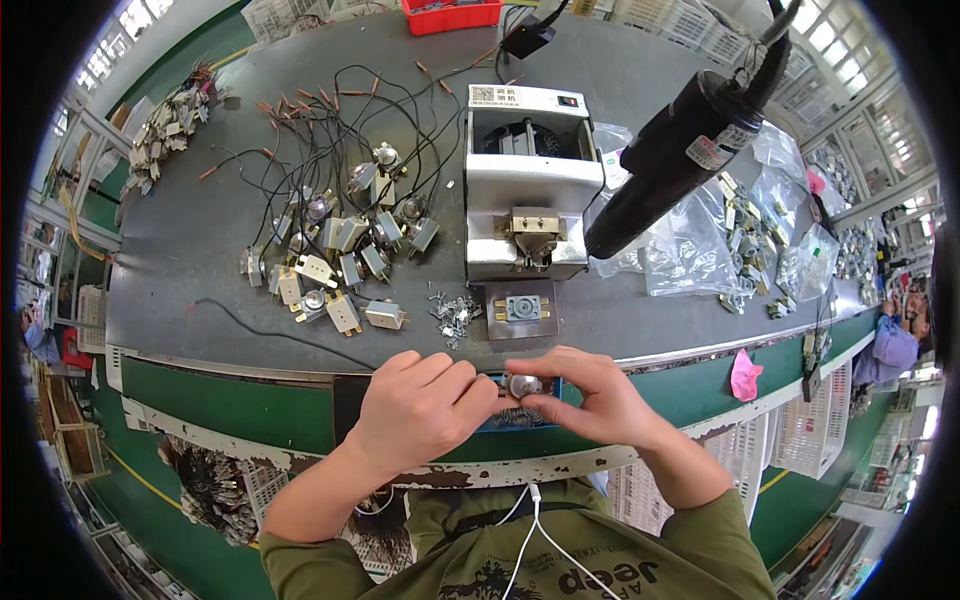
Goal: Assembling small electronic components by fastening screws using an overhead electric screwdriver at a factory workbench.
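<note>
Both hands are together over the front edge of the bench. My left hand point(425, 405) is curled with its knuckles up, and its fingertips meet a small part with a round, shiny metal cap point(522, 385). My right hand point(595, 395) grips that capped part between thumb and fingers. A dark thin lead point(285, 340) runs from the left across the bench towards my left hand. Just beyond my hands lies a flat grey part with brass tabs point(523, 308) on a metal plate. Beneath them, a blue tray point(515, 420) is partly covered.
A pile of boxy metal parts point(345, 240) with dark copper-tipped leads lies at left. Loose screws point(456, 316) sit beside a grey screw feeder point(535, 172). A black electric screwdriver point(670, 150) hangs right of it. Plastic bags point(690, 250) lie further right.
</note>
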The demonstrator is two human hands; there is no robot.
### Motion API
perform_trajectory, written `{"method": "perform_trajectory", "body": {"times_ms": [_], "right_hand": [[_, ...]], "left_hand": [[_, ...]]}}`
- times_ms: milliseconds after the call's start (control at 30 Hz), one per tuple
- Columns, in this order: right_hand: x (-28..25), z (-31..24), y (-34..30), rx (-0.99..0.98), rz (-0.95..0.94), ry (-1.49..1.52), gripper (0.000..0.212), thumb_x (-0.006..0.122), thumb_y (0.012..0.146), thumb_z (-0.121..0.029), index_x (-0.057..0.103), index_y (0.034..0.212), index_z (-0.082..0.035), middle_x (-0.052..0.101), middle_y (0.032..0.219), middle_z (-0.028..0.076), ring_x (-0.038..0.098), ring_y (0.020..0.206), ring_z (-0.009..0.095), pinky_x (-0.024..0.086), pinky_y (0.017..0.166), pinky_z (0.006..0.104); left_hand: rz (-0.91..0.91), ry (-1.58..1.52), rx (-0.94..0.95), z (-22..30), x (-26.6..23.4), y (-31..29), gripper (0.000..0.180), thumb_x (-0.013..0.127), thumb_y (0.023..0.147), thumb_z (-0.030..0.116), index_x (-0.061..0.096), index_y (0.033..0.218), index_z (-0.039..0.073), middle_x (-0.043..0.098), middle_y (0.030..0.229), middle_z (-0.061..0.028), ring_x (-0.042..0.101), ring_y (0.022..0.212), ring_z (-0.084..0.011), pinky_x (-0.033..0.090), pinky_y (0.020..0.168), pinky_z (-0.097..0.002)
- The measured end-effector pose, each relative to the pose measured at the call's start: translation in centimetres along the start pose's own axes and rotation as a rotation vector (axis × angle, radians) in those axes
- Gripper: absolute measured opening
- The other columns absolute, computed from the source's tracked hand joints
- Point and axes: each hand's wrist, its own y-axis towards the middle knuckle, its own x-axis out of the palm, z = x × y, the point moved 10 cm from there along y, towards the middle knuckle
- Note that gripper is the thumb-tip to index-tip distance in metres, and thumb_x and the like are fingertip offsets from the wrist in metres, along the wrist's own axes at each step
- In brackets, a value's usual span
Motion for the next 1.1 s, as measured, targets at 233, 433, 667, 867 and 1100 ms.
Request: {"method": "perform_trajectory", "body": {"times_ms": [233, 433, 667, 867, 1100], "right_hand": [[0.4, -1.8, 0.9, -0.191, -0.218, -0.138, 0.040, 0.070, 0.087, -0.001, 0.064, 0.126, -0.003, 0.068, 0.100, 0.012, 0.064, 0.086, 0.029, 0.051, 0.079, 0.0377], [0.2, 0.6, 0.6, -0.024, -0.202, 0.093, 0.040, 0.067, 0.091, -0.008, 0.061, 0.130, -0.005, 0.070, 0.105, 0.013, 0.067, 0.092, 0.028, 0.052, 0.082, 0.0369], [1.0, 3.1, 0.7, 0.144, -0.278, 0.232, 0.040, 0.072, 0.092, -0.013, 0.063, 0.130, -0.006, 0.070, 0.104, 0.003, 0.058, 0.084, 0.012, 0.049, 0.080, 0.0284], [1.1, 3.3, 1.0, 0.148, -0.291, 0.253, 0.039, 0.073, 0.091, -0.011, 0.064, 0.129, -0.005, 0.071, 0.107, 0.002, 0.060, 0.089, 0.010, 0.050, 0.083, 0.0278], [-0.7, 2.4, -0.2, 0.035, 0.196, 0.203, 0.039, 0.068, 0.088, 0.007, 0.065, 0.126, 0.000, 0.072, 0.115, 0.011, 0.069, 0.099, 0.014, 0.056, 0.086, 0.0294]], "left_hand": [[-0.115, -0.127, 0.014, 0.5, 0.5, 0.5, 0.029, 0.080, 0.076, 0.033, 0.058, 0.073, 0.014, 0.044, 0.064, 0.0023, 0.048, 0.059, -0.0154, 0.035, 0.055, -0.0308], [-0.204, -0.260, -0.038, -0.4, 1.0, 0.2, 0.022, 0.080, 0.078, 0.024, 0.062, 0.082, 0.012, 0.054, 0.072, 0.0020, 0.054, 0.069, -0.0171, 0.041, 0.063, -0.0329], [-0.222, -0.290, -0.046, -0.4, 1.2, 0.1, 0.019, 0.080, 0.078, 0.021, 0.064, 0.082, 0.012, 0.056, 0.073, 0.0020, 0.055, 0.069, -0.0174, 0.041, 0.063, -0.0333], [-0.204, -0.297, -0.039, -0.5, 1.2, 0.2, 0.018, 0.080, 0.077, 0.020, 0.064, 0.081, 0.012, 0.056, 0.072, 0.0022, 0.055, 0.068, -0.0172, 0.040, 0.062, -0.0332], [0.014, -0.133, -0.140, -1.0, 0.5, 0.0, 0.019, 0.081, 0.077, 0.021, 0.067, 0.086, 0.011, 0.056, 0.069, 0.0024, 0.055, 0.063, -0.0157, 0.037, 0.056, -0.0315]]}}
